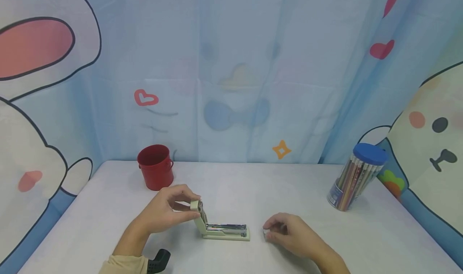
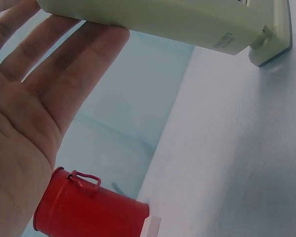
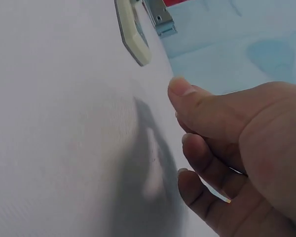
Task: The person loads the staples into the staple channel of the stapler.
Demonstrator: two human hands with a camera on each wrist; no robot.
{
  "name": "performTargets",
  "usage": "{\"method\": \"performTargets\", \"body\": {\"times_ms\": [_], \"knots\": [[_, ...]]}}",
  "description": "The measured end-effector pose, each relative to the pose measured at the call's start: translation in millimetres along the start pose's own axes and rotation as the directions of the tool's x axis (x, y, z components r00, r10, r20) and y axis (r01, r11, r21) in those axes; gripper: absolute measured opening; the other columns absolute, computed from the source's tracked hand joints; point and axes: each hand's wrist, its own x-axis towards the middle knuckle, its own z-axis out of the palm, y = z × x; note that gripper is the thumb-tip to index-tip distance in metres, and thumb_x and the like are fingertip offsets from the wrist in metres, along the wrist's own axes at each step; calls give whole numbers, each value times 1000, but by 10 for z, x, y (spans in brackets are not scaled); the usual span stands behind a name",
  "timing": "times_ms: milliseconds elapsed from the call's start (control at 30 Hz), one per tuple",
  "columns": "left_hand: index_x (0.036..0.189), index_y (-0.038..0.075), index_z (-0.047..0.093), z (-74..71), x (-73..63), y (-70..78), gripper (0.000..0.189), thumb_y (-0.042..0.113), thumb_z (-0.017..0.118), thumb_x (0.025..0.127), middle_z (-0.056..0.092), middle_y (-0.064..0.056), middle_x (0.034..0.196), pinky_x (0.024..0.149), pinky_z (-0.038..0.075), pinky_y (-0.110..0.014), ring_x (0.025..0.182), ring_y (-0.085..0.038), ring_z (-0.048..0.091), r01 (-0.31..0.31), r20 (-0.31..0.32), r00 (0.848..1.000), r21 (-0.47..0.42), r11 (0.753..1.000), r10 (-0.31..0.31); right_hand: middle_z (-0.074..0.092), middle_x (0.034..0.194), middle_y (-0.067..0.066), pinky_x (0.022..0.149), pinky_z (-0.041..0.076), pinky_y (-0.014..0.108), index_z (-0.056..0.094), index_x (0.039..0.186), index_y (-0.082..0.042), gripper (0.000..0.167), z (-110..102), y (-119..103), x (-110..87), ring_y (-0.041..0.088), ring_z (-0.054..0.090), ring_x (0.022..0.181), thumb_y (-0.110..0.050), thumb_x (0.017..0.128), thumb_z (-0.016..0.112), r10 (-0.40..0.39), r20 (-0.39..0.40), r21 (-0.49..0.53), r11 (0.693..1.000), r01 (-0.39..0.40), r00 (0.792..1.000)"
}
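My left hand pinches one opened stapler, my right hand one small piece (too tiny to identify), with one red bucket and one pencil jar beyond.

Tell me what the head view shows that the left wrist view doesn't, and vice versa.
Only the head view shows the right hand, pinching a small silvery piece, and the pencil jar. Only the left wrist view shows the printed lettering on the stapler. Both show the left hand, the stapler and the red bucket.
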Motion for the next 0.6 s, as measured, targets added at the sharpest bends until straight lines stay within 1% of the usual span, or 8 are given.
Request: {"method": "performTargets", "body": {"times_ms": [100,200,300,433,600], "knots": [[107,12,71,3,10,-3,26,12,83,84,70,-3,104,83,59,-37,98,-22,70,-2,1,1000,1,1000,2,62,85,-11,71,51,26,72,96,-17,10,17,-54,24,7,56,79,-19,88,78,-13,-22,9,1000,13,1000],[107,13,71,6,23,2,26,12,83,84,70,-3,104,84,59,-37,98,-22,70,3,2,1000,3,1000,-3,63,86,-10,70,52,26,72,96,-15,10,23,-111,52,7,56,79,-18,89,78,-73,-31,36,997,74,997],[107,13,71,7,33,11,26,13,83,84,70,-2,104,84,59,-37,98,-21,70,5,2,1000,7,1000,-5,63,87,-10,70,52,26,73,96,-13,10,27,-185,80,8,57,79,-17,88,78,-111,-18,62,992,112,994],[106,13,71,4,24,17,25,13,83,84,70,-3,104,83,59,-37,98,-22,70,5,0,1000,7,1000,-5,65,90,-11,70,53,26,74,96,-14,9,63,-272,123,8,57,80,-17,89,78,-124,-10,64,990,125,992],[107,13,71,6,9,13,25,13,83,85,70,-3,104,84,59,-36,99,-21,70,6,5,1000,4,1000,-6,66,93,-10,71,54,26,73,97,-16,8,109,-338,159,7,58,82,-17,89,77,-158,-42,60,985,160,987]]}}
